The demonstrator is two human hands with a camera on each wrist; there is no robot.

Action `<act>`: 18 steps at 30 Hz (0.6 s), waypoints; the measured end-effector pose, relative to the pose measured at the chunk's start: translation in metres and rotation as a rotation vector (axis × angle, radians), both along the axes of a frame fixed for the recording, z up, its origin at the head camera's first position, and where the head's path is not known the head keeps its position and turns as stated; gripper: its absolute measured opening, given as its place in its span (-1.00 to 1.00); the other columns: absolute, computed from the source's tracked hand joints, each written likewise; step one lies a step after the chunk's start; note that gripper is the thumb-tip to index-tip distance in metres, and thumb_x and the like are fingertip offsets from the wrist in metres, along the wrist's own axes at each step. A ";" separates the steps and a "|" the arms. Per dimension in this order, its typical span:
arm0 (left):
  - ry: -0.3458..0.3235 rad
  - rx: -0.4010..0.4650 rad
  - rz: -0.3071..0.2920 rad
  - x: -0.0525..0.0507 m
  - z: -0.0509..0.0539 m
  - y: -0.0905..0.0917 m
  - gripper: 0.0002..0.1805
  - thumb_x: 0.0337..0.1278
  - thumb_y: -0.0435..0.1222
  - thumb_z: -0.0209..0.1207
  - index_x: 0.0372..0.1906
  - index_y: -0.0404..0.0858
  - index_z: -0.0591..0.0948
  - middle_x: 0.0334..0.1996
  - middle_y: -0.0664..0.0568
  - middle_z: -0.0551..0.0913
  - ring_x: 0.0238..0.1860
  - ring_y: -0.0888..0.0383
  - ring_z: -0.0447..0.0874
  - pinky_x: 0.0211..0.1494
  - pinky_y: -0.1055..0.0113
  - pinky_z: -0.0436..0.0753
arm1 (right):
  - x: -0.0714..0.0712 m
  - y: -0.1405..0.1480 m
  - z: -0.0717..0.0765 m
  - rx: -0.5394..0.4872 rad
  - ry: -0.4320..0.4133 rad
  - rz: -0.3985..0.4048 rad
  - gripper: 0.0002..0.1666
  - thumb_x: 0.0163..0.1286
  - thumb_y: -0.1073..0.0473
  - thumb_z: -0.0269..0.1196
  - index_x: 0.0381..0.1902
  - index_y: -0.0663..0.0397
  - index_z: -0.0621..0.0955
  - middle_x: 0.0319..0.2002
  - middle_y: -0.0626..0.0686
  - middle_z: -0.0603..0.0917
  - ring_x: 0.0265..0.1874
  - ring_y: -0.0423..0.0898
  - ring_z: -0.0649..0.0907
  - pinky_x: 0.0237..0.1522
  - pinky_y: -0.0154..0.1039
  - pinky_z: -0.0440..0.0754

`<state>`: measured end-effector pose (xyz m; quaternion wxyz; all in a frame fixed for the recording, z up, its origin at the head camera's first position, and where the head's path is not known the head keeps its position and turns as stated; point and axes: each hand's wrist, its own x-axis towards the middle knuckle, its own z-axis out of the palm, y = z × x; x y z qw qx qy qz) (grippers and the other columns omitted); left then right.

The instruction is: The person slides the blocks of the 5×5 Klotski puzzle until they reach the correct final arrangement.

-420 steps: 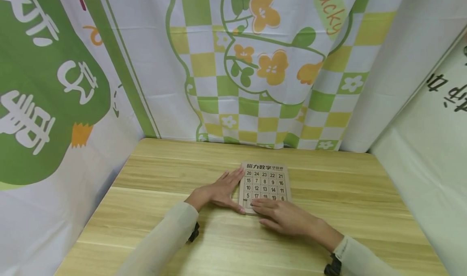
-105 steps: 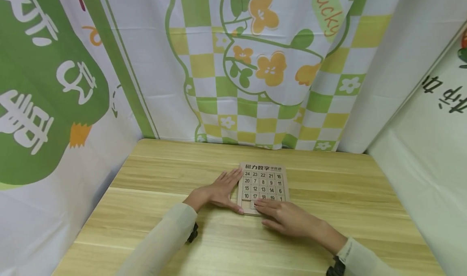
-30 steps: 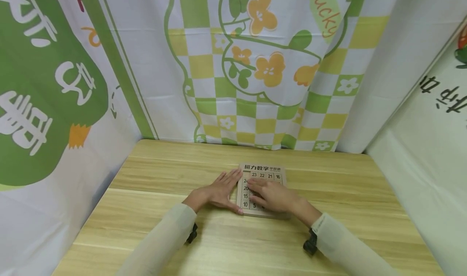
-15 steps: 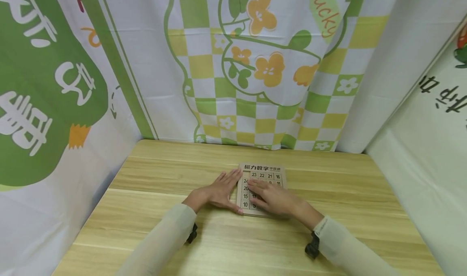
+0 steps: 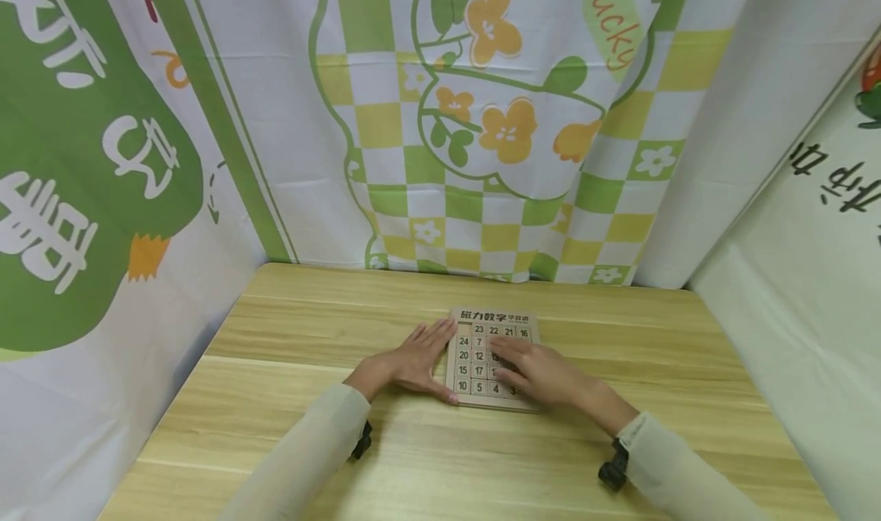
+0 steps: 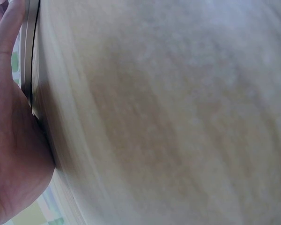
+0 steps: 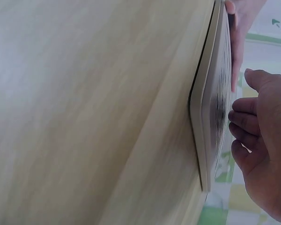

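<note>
A wooden number slide puzzle (image 5: 450,368) lies flat on the table, its open slot at the grid's upper left. My left hand (image 5: 413,364) rests along the puzzle's left edge, fingers straight and thumb spread by the near corner. Over the puzzle's right side is my right hand (image 5: 544,372), fingers loosely extended, hiding several tiles. The right wrist view has the right hand (image 7: 269,140) with fingers slightly bent, just off the face of the puzzle (image 7: 208,103). Mostly tabletop fills the left wrist view, with the left hand (image 6: 16,150) at its left edge.
The light wooden table (image 5: 310,467) extends all around the puzzle. A checkered, flowered curtain (image 5: 502,161) hangs behind it. Printed white cloth stands at the left (image 5: 227,276) and right (image 5: 791,299).
Since 3.5 s ago the left column of tiles has slid down, moving the slot from lower left to upper left. My right hand has just shifted right, uncovering tiles. My left hand stays.
</note>
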<state>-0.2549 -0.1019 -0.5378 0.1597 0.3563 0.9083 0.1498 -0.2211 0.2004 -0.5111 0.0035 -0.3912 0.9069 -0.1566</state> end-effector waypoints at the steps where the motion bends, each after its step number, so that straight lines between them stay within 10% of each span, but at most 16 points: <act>1: 0.000 -0.001 0.001 0.000 0.000 0.000 0.51 0.05 0.41 0.36 0.73 -0.25 -0.31 0.74 -0.10 -0.37 0.74 -0.02 -0.42 0.74 -0.07 -0.33 | -0.001 0.003 0.000 0.001 0.002 -0.005 -0.35 0.67 -0.02 0.16 0.49 0.31 0.47 0.50 0.31 0.47 0.47 0.29 0.48 0.50 0.25 0.43; 18: 0.006 0.011 -0.013 0.000 0.000 -0.001 0.51 0.05 0.45 0.32 0.73 -0.29 -0.29 0.74 -0.14 -0.36 0.74 -0.04 -0.42 0.74 -0.06 -0.35 | -0.008 0.050 0.001 0.024 -0.008 -0.126 -0.33 0.63 0.00 0.22 0.50 0.29 0.46 0.52 0.32 0.43 0.48 0.30 0.46 0.50 0.27 0.40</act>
